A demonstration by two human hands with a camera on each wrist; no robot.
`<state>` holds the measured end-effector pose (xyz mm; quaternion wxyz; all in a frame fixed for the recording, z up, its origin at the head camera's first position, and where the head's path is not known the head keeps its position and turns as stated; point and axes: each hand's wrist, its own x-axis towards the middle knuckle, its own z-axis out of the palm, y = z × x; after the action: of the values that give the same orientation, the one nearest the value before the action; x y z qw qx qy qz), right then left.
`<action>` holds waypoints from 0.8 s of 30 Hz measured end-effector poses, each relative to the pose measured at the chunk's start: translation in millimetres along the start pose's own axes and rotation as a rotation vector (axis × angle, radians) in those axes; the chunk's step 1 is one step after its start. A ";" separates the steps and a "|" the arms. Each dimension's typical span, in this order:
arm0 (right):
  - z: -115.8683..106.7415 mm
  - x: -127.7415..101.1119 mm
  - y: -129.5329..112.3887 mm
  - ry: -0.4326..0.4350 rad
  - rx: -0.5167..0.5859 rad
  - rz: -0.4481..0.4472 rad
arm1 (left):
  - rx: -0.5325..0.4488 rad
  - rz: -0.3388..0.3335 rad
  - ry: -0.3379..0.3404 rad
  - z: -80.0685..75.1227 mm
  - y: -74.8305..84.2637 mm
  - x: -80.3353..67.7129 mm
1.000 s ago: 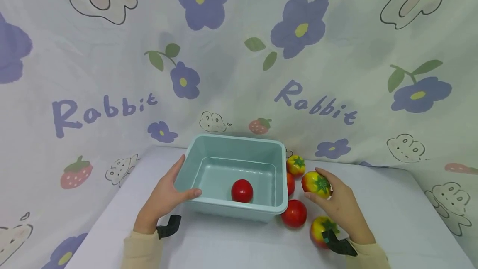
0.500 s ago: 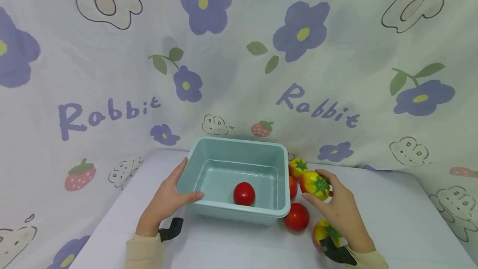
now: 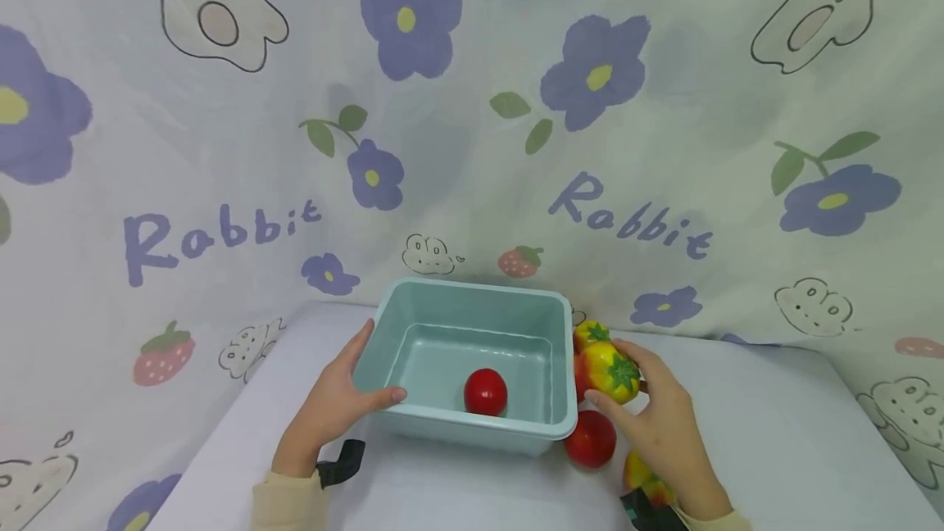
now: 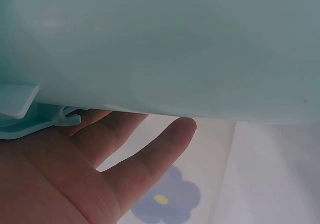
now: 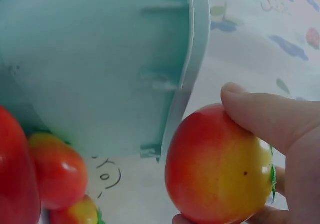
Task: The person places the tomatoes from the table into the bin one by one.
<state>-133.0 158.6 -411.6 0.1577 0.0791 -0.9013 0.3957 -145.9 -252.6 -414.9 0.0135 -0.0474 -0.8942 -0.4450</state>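
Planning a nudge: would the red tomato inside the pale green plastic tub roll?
Probably. The red tomato looks round and glossy, lying loose on the pale green plastic tub's flat floor. The walls would likely stop it. The left hand steadies the tub.

One pale green tub (image 3: 472,301). Two all-red tomatoes: one inside the tub (image 3: 485,392), one at its four o'clock corner (image 3: 590,438). Three red-and-yellow tomatoes (image 3: 606,370) at its three o'clock, plus possibly another red, mostly hidden. Two hands.

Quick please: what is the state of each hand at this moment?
Left hand: grips the corner of the teal bin, thumb over its rim.
Right hand: holds a red-yellow tomato beside the bin.
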 end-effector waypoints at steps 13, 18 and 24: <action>12.1 -5.1 -7.5 0.121 0.009 -0.107 | 0.012 0.024 0.021 3.7 -5.3 -0.6; 16.0 -6.2 -12.6 0.153 0.043 -0.098 | 0.017 0.036 0.021 3.5 -5.3 -0.2; 23.3 -8.2 -18.4 0.140 0.110 -0.108 | 0.019 0.031 0.018 3.0 -3.8 -0.1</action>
<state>-125.6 129.1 -416.7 0.2369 0.1080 -0.8593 0.4402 -146.1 -252.5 -419.7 0.0291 -0.0573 -0.8973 -0.4367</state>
